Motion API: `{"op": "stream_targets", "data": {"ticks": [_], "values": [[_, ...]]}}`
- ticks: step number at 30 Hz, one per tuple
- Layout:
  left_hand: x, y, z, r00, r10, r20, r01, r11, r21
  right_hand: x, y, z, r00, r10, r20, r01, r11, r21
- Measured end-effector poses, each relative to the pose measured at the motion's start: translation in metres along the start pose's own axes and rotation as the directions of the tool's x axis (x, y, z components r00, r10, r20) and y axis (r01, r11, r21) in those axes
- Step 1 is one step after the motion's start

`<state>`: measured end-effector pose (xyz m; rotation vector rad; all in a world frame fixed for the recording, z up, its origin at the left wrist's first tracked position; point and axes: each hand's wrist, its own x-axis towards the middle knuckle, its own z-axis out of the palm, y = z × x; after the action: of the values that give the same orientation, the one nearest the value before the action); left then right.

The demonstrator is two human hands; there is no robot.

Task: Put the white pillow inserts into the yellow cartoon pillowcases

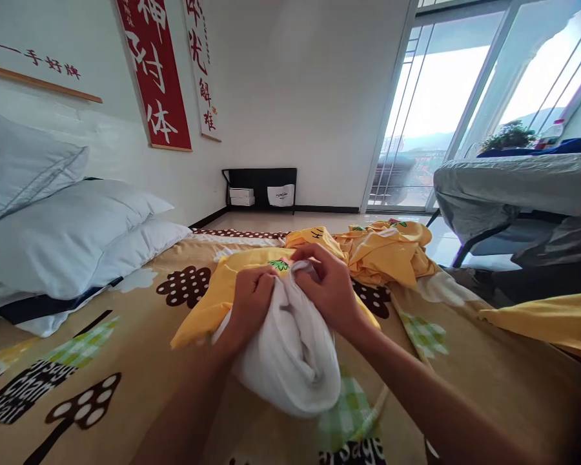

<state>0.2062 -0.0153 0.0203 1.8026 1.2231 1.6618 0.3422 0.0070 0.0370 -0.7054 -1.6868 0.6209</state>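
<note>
Both hands grip white pillow [290, 349] | left hand [252, 303], right hand [326, 287] | yellow case [232, 284], seemingly around it

We have a single view, worn on the head, looking forward and slightly down across the bed [126, 361] from low and close. Our own forearms enter from the bottom edge (very near the lens). It faces the far wall [295, 97], with pillows [62, 239] left and the window [440, 110] right.
</note>
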Motion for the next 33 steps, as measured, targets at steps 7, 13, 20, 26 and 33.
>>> {"op": "stream_targets", "data": {"ticks": [7,13,20,26,33], "values": [[-0.002,-0.051,0.014,0.961,-0.117,0.250,0.143,0.986,-0.090,-0.027,0.069,-0.004,0.931,0.360,0.063,-0.365,0.910,0.194],[-0.003,-0.055,0.005,0.959,-0.023,0.284,0.076,0.981,-0.178,-0.026,0.080,0.002,0.933,0.255,-0.255,-0.261,0.965,0.011],[-0.018,-0.055,0.018,0.999,0.022,0.027,-0.013,0.956,-0.292,-0.033,0.070,0.001,0.976,0.203,0.083,-0.201,0.979,-0.030],[-0.027,-0.045,0.029,0.999,0.029,0.034,-0.023,0.988,-0.153,-0.047,0.058,0.009,0.997,0.071,0.030,-0.067,0.991,-0.112],[-0.036,-0.046,0.031,0.999,-0.032,0.041,0.032,0.999,-0.007,-0.054,0.055,0.004,1.000,-0.006,0.029,0.014,0.963,-0.269]]}}
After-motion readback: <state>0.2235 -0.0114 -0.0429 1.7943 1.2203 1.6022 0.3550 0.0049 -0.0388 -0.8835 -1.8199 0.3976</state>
